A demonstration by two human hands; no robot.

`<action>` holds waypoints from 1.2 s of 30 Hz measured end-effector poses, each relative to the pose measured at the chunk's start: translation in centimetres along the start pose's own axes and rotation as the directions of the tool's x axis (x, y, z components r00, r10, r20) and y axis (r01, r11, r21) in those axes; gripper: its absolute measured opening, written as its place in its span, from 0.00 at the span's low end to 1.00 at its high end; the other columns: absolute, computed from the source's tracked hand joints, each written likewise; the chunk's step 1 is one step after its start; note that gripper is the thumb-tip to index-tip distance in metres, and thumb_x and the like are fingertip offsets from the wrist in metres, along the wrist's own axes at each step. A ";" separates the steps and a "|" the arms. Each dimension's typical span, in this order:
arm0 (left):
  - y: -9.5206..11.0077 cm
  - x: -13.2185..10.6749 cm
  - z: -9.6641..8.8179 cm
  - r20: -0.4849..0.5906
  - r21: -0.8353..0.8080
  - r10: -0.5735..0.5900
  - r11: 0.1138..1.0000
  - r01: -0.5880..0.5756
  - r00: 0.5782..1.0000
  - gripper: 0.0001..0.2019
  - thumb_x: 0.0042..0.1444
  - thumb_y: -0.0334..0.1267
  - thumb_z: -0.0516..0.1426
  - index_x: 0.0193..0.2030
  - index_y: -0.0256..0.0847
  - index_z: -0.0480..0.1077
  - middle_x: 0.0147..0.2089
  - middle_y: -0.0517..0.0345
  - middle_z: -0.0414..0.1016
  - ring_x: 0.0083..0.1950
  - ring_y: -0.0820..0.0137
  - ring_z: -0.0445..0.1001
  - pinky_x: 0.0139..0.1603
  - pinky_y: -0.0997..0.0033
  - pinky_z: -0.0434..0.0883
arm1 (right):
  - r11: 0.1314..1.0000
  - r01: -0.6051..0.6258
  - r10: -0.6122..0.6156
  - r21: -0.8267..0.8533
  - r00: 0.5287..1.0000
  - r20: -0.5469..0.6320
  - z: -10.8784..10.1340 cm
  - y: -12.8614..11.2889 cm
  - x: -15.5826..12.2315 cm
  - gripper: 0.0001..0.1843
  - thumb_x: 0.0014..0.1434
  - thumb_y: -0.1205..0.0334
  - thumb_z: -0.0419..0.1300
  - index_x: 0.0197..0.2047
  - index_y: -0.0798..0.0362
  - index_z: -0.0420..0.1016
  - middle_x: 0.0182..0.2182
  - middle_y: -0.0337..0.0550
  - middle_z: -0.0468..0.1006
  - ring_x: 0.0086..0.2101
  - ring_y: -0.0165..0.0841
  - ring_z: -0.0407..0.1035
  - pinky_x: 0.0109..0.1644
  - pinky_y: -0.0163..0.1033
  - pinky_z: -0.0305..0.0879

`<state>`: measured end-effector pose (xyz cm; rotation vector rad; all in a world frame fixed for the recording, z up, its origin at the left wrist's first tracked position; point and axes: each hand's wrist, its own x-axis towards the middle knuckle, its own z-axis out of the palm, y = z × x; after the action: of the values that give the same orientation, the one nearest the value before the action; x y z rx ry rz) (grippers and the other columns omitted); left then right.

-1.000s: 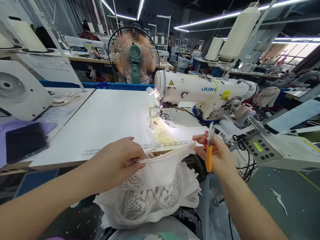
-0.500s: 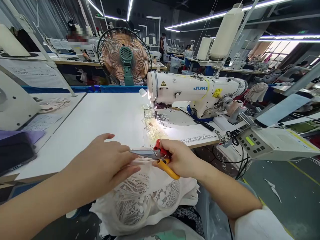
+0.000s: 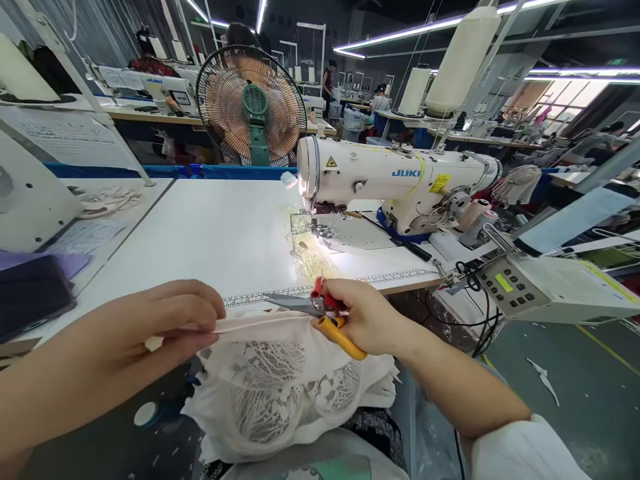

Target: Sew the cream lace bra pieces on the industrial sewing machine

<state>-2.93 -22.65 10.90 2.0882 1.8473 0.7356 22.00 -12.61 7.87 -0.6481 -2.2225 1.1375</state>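
Note:
My left hand (image 3: 175, 317) pinches the upper edge of a white lace bra (image 3: 273, 400) and holds that edge stretched out to the left. In my right hand (image 3: 363, 317) is a pair of scissors (image 3: 300, 303) with one red and one orange handle, its blades pointing left along the fabric's top edge. Whether the blades touch the cloth is hard to tell. The bra hangs below the table's front edge, over my lap, with its lace cups facing up. Part of its right side lies behind the orange handle.
A JUKI sewing machine (image 3: 360, 170) stands on the white table (image 3: 225, 233), thread scraps (image 3: 310, 253) beside its needle. A dark phone (image 3: 35, 293) lies at left. Behind stands a fan (image 3: 255, 100). A control box (image 3: 550, 283) juts out at right.
My left hand has moved left along the bra's upper edge, away from the scissor blades, and now pulls that edge straighter. My right hand with the scissors has barely shifted.

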 end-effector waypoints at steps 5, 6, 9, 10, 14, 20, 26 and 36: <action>-0.6 0.4 -1.0 0.100 -0.049 -0.093 0.994 0.098 0.991 0.16 0.51 0.56 0.55 0.29 0.47 0.74 0.33 0.66 0.78 0.29 0.75 0.70 0.28 0.82 0.66 | 0.998 0.066 -0.067 0.021 0.998 0.023 0.2 -0.4 -0.2 0.14 0.51 0.61 0.58 0.21 0.50 0.54 0.22 0.34 0.60 0.23 0.26 0.53 0.25 0.31 0.53; -0.7 0.5 -1.3 0.116 -0.053 -0.089 0.994 0.096 0.989 0.16 0.50 0.56 0.56 0.30 0.47 0.74 0.31 0.66 0.78 0.28 0.75 0.71 0.27 0.81 0.66 | 0.997 0.075 -0.075 0.012 0.997 0.021 0.2 -0.4 -0.3 0.14 0.51 0.62 0.58 0.22 0.50 0.55 0.21 0.34 0.59 0.23 0.26 0.52 0.24 0.31 0.52; -0.8 1.0 -1.9 0.127 -0.084 -0.079 0.992 0.090 0.989 0.14 0.50 0.53 0.56 0.29 0.47 0.75 0.27 0.66 0.77 0.27 0.74 0.71 0.27 0.80 0.66 | 0.999 0.040 -0.040 -0.019 0.999 0.012 0.2 -0.5 -0.7 0.13 0.50 0.63 0.58 0.22 0.50 0.55 0.20 0.33 0.56 0.22 0.26 0.49 0.24 0.32 0.49; -0.7 1.0 -2.1 0.119 -0.100 -0.081 0.991 0.093 0.990 0.13 0.50 0.52 0.56 0.28 0.47 0.75 0.27 0.66 0.77 0.27 0.74 0.71 0.28 0.79 0.66 | 1.000 0.010 -0.010 -0.023 1.000 0.018 0.3 -0.4 -0.9 0.13 0.50 0.62 0.58 0.22 0.50 0.55 0.20 0.33 0.56 0.22 0.26 0.49 0.24 0.32 0.48; -0.6 1.5 -2.2 0.113 -0.214 -0.122 0.966 0.144 0.986 0.10 0.46 0.49 0.57 0.26 0.46 0.73 0.25 0.64 0.77 0.26 0.72 0.72 0.25 0.76 0.67 | 0.994 -0.110 0.111 -0.023 0.992 0.055 0.3 0.2 -1.2 0.12 0.50 0.59 0.58 0.23 0.50 0.56 0.20 0.33 0.56 0.22 0.27 0.50 0.24 0.33 0.47; -0.1 2.8 -2.3 0.109 -0.245 -0.089 0.963 0.114 0.990 0.10 0.43 0.48 0.57 0.26 0.44 0.70 0.27 0.61 0.77 0.28 0.70 0.73 0.28 0.74 0.69 | 0.993 -0.107 0.104 0.059 0.994 0.040 0.3 0.2 -1.1 0.12 0.50 0.58 0.60 0.25 0.52 0.60 0.22 0.34 0.59 0.23 0.26 0.51 0.25 0.32 0.52; 1.7 3.5 -3.1 0.096 -0.163 -0.014 0.986 0.030 0.995 0.08 0.45 0.44 0.56 0.28 0.43 0.68 0.28 0.63 0.75 0.30 0.71 0.71 0.31 0.75 0.66 | 0.955 -0.245 0.232 0.164 0.968 0.095 0.1 0.7 -1.3 0.14 0.48 0.55 0.63 0.26 0.52 0.61 0.22 0.33 0.60 0.22 0.25 0.52 0.25 0.32 0.53; 5.5 6.8 -2.5 0.343 -0.237 0.187 0.966 -0.108 0.920 0.04 0.42 0.33 0.53 0.27 0.44 0.67 0.24 0.69 0.69 0.24 0.75 0.70 0.23 0.78 0.62 | 0.978 -0.047 0.064 0.203 0.995 -0.081 0.6 -0.4 1.4 0.19 0.44 0.46 0.68 0.33 0.51 0.72 0.30 0.41 0.73 0.30 0.32 0.65 0.36 0.39 0.64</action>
<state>0.82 -17.21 17.14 2.0713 1.3633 0.5087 20.52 -12.31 8.28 -0.6647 -1.9958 1.3163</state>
